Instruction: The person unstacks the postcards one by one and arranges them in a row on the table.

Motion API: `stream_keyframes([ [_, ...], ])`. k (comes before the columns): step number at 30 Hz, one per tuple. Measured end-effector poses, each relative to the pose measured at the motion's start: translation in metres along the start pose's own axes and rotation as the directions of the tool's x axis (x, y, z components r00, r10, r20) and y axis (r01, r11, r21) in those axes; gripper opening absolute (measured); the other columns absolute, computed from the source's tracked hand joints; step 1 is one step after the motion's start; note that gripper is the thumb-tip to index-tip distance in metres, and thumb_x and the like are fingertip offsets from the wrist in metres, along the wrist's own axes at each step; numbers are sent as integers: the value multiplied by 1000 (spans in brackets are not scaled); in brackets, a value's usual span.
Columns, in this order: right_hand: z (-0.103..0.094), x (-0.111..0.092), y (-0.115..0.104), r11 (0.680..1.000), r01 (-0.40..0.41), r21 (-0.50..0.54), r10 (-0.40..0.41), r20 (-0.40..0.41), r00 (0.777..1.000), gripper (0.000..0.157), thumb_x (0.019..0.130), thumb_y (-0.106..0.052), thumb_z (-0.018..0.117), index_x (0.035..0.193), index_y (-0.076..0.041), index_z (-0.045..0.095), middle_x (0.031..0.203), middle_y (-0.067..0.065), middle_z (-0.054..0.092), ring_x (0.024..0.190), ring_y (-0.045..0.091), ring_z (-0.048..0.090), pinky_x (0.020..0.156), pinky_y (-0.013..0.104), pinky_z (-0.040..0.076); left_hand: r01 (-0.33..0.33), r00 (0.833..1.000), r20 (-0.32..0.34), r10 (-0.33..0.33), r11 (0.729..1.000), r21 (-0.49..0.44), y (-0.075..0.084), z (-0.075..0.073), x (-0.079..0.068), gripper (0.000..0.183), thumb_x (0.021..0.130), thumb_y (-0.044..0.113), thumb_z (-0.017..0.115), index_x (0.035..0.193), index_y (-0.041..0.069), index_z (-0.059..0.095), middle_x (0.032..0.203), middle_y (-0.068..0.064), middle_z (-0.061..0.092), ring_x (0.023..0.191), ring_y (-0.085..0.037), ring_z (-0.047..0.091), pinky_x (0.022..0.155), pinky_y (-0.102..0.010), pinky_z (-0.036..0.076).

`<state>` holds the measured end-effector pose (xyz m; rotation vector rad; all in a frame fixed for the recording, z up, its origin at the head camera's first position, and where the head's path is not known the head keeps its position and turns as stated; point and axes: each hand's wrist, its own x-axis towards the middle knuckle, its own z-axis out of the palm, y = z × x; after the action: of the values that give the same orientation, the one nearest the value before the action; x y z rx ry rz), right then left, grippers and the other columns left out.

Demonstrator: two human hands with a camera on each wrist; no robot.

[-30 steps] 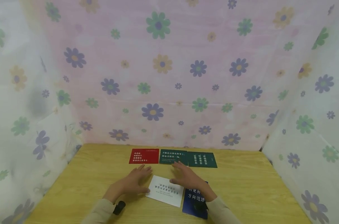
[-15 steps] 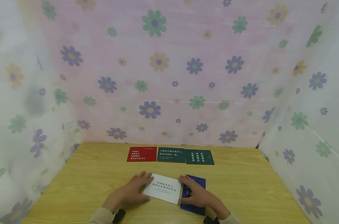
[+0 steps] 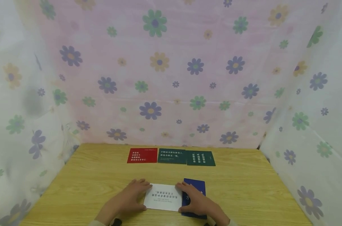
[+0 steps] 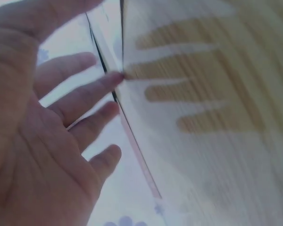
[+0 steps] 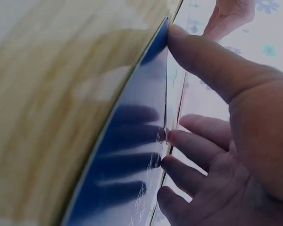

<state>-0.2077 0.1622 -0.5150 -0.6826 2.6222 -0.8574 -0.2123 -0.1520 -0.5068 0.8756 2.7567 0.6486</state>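
Observation:
A white card (image 3: pixel 163 197) with printed characters lies on the table between the two hands, its text upside down to me. My left hand (image 3: pixel 131 198) touches its left end, fingertips by the far corner and thumb by the near one. At the opposite end, my right hand (image 3: pixel 197 200) touches the corners with spread fingers and thumb. Under the right hand lies a dark blue card (image 3: pixel 198 185), partly covered. The right wrist view shows this blue card (image 5: pixel 127 136) close up, beside the fairly straight fingers. In the left wrist view, the left hand (image 4: pixel 61 103) has its fingers spread.
Farther back on the wooden table (image 3: pixel 89 175), a red card (image 3: pixel 142 155), a green card (image 3: pixel 172 156) and a second green card (image 3: pixel 201 158) form a row. Flower-patterned sheets (image 3: pixel 171 72) enclose the back and sides.
The right hand has moved from above the white card to its right end, and the left has come against its left end. The white card has turned straighter and shifted slightly left and nearer.

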Motion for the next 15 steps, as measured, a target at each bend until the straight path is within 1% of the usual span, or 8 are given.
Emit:
stream_keyframes([
  [2, 0, -1, -1, 1000, -5, 2, 5, 10, 1000, 85, 79, -36, 88, 152, -17, 48, 159, 6, 45, 150, 38, 32, 119, 60, 30, -13, 1000, -9, 13, 1000, 4, -3, -2, -1, 80, 76, 35, 87, 144, 7, 56, 150, -12, 54, 146, -40, 39, 123, -61, 23],
  [4, -1, -1, -2, 1000, 7, -1, -7, 16, 1000, 85, 79, -38, 87, 152, -18, 48, 160, 6, 44, 151, 37, 31, 119, 61, 30, -14, 1000, -6, 14, 1000, -17, -7, -4, 0, 88, 74, 39, 88, 147, 6, 52, 155, -14, 48, 149, -42, 34, 123, -62, 20],
  [6, -3, -2, -1, 1000, 23, -14, -23, 13, 1000, 87, 79, -41, 87, 152, -16, 48, 160, 8, 42, 152, 39, 29, 119, 62, 30, -7, 1000, 2, 7, 999, -36, -11, -5, 1, 97, 72, 44, 88, 151, 5, 48, 160, -17, 39, 151, -44, 26, 123, -63, 17],
  [9, -9, -5, 1, 997, 30, -67, -30, 8, 1000, 92, 77, -46, 87, 151, -10, 48, 161, 16, 39, 152, 43, 26, 117, 66, 30, 16, 1000, 22, -15, 997, -82, -17, -5, 4, 107, 69, 51, 88, 155, 8, 42, 165, -20, 28, 154, -46, 16, 124, -65, 12],
  [12, -12, -8, 2, 994, 6, -105, -5, 7, 1000, 96, 75, -50, 87, 150, -6, 48, 160, 22, 37, 151, 48, 23, 115, 69, 31, 41, 998, 48, -36, 993, -106, -20, -6, 6, 108, 68, 55, 88, 156, 12, 41, 168, -18, 23, 155, -46, 10, 124, -65, 9],
  [15, -12, -9, 2, 993, -6, -116, 7, 7, 1000, 97, 74, -52, 87, 149, -4, 49, 160, 25, 37, 151, 50, 22, 114, 70, 31, 67, 996, 72, -58, 989, -129, -20, -7, 7, 105, 68, 56, 88, 155, 15, 45, 169, -15, 20, 156, -45, 7, 124, -66, 8],
])
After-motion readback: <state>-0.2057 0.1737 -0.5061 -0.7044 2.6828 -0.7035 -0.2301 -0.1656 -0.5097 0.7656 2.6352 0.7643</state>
